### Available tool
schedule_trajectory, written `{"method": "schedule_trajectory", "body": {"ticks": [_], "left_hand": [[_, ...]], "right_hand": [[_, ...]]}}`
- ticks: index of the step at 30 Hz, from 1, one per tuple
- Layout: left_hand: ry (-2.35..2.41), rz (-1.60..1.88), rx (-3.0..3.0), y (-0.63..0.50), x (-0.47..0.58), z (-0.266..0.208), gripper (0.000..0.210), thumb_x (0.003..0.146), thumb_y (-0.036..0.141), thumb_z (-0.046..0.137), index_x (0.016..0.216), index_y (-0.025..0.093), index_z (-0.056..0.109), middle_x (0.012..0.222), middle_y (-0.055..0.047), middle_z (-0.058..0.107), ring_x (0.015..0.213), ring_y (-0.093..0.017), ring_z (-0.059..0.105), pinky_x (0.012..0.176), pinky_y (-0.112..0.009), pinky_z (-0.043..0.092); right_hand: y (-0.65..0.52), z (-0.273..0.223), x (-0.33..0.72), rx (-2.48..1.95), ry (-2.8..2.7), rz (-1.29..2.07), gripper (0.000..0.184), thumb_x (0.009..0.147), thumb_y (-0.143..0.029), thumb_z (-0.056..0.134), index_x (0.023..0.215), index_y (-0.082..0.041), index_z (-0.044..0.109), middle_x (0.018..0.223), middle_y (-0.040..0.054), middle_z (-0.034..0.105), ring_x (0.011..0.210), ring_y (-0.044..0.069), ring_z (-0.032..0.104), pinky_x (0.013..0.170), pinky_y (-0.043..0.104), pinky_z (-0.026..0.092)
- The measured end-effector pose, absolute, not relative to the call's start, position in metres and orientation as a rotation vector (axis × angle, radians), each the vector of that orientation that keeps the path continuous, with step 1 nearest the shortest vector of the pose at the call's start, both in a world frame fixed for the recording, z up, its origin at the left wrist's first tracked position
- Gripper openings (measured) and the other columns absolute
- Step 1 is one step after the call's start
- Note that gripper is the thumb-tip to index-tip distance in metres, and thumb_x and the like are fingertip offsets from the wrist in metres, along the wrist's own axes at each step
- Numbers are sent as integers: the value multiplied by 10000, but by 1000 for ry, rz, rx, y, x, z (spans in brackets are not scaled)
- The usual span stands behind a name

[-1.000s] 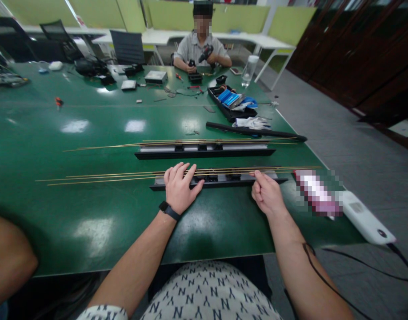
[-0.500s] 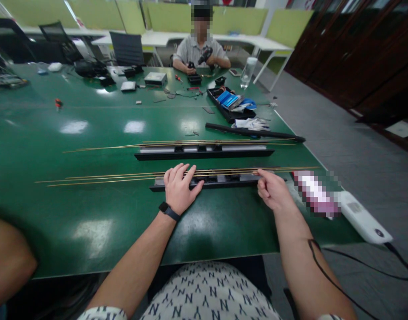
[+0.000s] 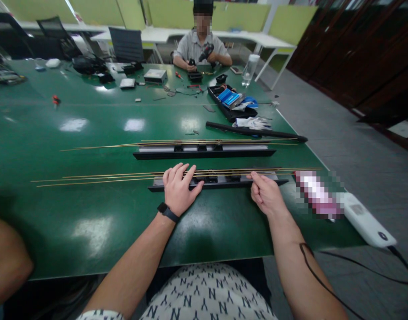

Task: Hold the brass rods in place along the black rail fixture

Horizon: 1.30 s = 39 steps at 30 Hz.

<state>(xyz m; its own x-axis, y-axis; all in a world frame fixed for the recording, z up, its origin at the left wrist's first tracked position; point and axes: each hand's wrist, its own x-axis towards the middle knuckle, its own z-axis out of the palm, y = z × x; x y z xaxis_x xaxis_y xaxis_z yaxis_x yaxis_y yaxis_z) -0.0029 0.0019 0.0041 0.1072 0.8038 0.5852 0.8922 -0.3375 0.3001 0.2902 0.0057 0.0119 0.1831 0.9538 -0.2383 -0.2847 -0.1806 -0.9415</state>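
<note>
My left hand [image 3: 180,190] lies with fingers spread across the left part of a black and grey metal channel [image 3: 244,183] and the long thin brass rods [image 3: 100,178] on it. Some of each is hidden under the palm. At the channel's right part my right hand [image 3: 266,192] is closed, thumb and forefinger pinching one of these rods close to its right end. Dark blocks sit inside the channel between my hands. Behind it a second channel [image 3: 204,154] lies parallel, with more brass rods along its top.
A black tube [image 3: 255,132], white gloves [image 3: 252,123] and a black tray [image 3: 220,104] lie farther back. On the right are a pixelated pink item [image 3: 319,195] and a white corded device [image 3: 367,220]. Across the table a person [image 3: 202,49] holds a drill. Another person's arm [image 3: 9,253] is at left.
My right hand has slid a little to the left, and the nearest brass rod has shifted left with it. My left hand stays in place on the channel.
</note>
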Motion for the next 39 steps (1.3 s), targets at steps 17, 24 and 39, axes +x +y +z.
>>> {"method": "schedule_trajectory", "body": {"ticks": [17,24,39], "left_hand": [[-1730,-1049,-2249,1,-3,5,460,940,494,674,1341,270,686,1374,-99,693,1375,-319,554,1190,-526,315],[-1765,-1022,-2250,1,-3,6,475,939,512,669,1353,279,677,1384,-98,688,1380,-316,551,1192,-520,326],[-1746,-1022,-2250,1,-1,5,496,950,541,647,1367,274,659,1411,-91,673,1401,-286,538,1200,-503,327]], "right_hand": [[4,13,285,-1218,-747,1285,374,789,-482,874,906,-178,690,440,-79,495,264,43,312,272,156,239],[2,16,288,-1202,-700,1240,304,785,-424,863,898,-188,708,453,-64,514,266,51,315,262,167,225],[7,17,287,-1266,-734,1306,342,674,-460,936,805,-226,724,467,-48,478,280,50,319,243,177,240]]}}
